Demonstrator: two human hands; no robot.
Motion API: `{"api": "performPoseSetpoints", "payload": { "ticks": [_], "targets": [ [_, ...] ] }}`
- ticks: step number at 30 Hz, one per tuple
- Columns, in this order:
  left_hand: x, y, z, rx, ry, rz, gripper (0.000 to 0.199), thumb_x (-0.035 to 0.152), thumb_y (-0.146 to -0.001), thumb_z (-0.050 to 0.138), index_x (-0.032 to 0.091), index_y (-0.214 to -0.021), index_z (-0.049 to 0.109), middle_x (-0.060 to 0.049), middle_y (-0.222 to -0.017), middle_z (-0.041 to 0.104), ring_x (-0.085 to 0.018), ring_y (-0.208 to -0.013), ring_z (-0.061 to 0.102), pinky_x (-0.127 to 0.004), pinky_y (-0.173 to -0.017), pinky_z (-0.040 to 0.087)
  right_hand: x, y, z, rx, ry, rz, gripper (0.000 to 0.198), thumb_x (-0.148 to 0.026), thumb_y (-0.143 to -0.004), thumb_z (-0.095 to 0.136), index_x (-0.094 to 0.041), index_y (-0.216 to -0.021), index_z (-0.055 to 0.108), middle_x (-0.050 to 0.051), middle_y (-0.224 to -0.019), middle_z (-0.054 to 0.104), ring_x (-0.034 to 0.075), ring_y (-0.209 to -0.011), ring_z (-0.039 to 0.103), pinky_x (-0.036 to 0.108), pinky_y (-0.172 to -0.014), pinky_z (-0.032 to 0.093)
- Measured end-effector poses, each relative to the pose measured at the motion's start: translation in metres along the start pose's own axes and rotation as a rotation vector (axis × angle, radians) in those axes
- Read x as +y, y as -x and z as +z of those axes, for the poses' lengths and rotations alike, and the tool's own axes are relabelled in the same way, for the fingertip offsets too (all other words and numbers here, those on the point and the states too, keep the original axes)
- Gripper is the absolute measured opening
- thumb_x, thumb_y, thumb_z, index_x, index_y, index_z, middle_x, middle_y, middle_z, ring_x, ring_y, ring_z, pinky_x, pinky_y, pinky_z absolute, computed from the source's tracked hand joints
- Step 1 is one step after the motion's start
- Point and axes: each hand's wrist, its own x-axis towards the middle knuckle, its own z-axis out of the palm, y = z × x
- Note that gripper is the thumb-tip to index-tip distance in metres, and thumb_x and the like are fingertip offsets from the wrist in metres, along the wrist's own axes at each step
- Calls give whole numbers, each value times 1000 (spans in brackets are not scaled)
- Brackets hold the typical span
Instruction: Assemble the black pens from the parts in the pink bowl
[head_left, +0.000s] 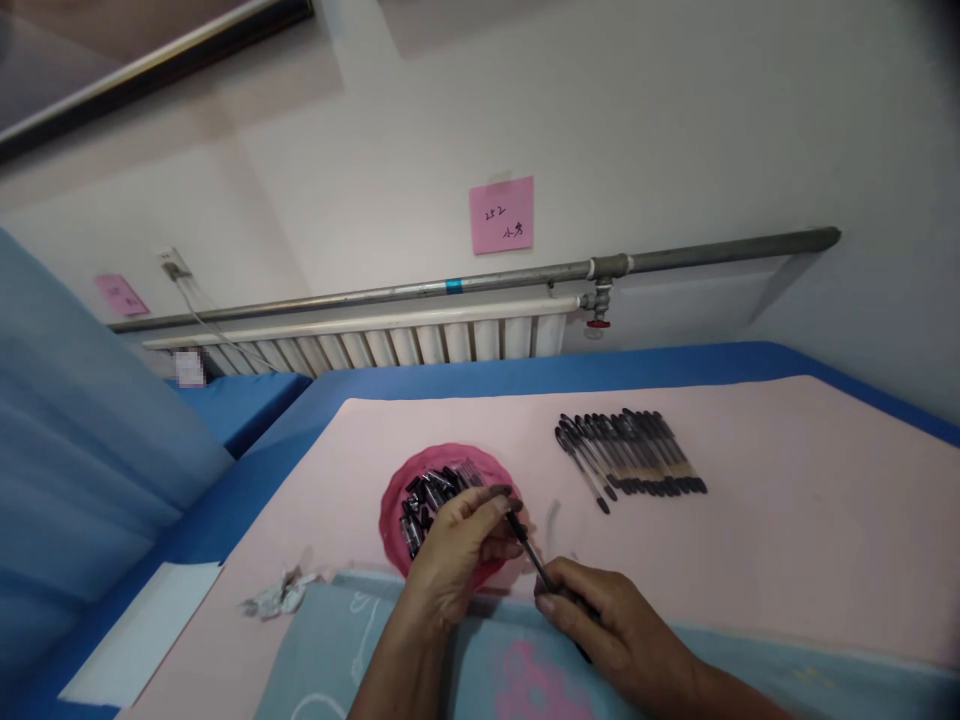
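Between my two hands a black-and-clear pen (537, 562) slants down to the right. My right hand (611, 615) is closed round its lower barrel. Fingertips of my left hand (469, 535) pinch the pen's upper end, where a dark cap seems to sit; the fingers partly hide it. Beneath and behind the left hand stands a pink scalloped bowl (391, 500) holding several black caps and small clear pieces (433, 492). To the right, several capped pens (630, 452) lie side by side in a slanted row.
A pink sheet (787, 520) covers the blue table (675, 360). A blue patterned cloth (360, 640) lies along the near edge. Crumpled paper or plastic (281, 593) and a white sheet (142, 630) are on the left. Behind are a radiator (405, 345) and pipe (360, 298); a blue curtain (82, 480) hangs left.
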Motion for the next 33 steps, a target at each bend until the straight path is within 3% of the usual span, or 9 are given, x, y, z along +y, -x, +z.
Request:
{"api": "performPoseSetpoints", "payload": {
  "ticks": [5,10,16,20,25,29,33],
  "targets": [
    [-2,-2,-2,68,-26,20,28,30,-59,74,13,-64,52,3,-57,54,-7,-48,52,-21,-52,44,3,0,1,-8,13,-7,23,-34,-84,40,-19,-68,45,-2,-63,45,12,-60,44,22,-57,35],
    [-1,0,1,-12,-26,25,23,32,-69,66,12,-75,58,-1,-66,59,-8,-57,56,-21,-56,45,8,1,3,-2,10,-22,23,-35,-85,38,-19,-69,44,-3,-63,44,12,-60,44,22,-57,34],
    [-1,-1,1,33,-70,45,22,27,-64,70,12,-66,54,0,-59,58,-7,-50,52,-20,-53,42,9,-1,2,-9,37,-22,24,-36,-85,38,-19,-70,46,-2,-63,45,12,-59,44,22,-57,34],
    [0,-1,1,-17,-38,21,24,32,-69,66,11,-79,60,-3,-70,61,-10,-61,57,-21,-58,45,7,-2,1,-9,29,-9,23,-35,-85,38,-19,-71,47,-2,-64,47,12,-61,46,22,-58,35],
    [-2,-1,3,59,-63,36,24,30,-64,70,13,-66,54,0,-59,58,-7,-49,53,-21,-54,44,5,0,1,-17,35,-4,25,-37,-85,38,-19,-70,47,-1,-64,50,13,-61,47,23,-58,36],
    [-3,-1,6,18,-4,10,26,32,-65,67,10,-75,58,-3,-65,61,-8,-51,55,-20,-53,43,5,0,1,-8,24,38,28,-40,-85,38,-21,-66,46,-1,-61,49,14,-58,47,23,-56,37],
    [-3,-3,7,78,-13,31,28,34,-62,69,12,-68,53,-2,-59,60,-9,-49,54,-20,-50,42,4,-2,1,-34,4,35,28,-42,-84,39,-21,-68,49,0,-65,55,15,-62,51,23,-59,40]
  ]
}}
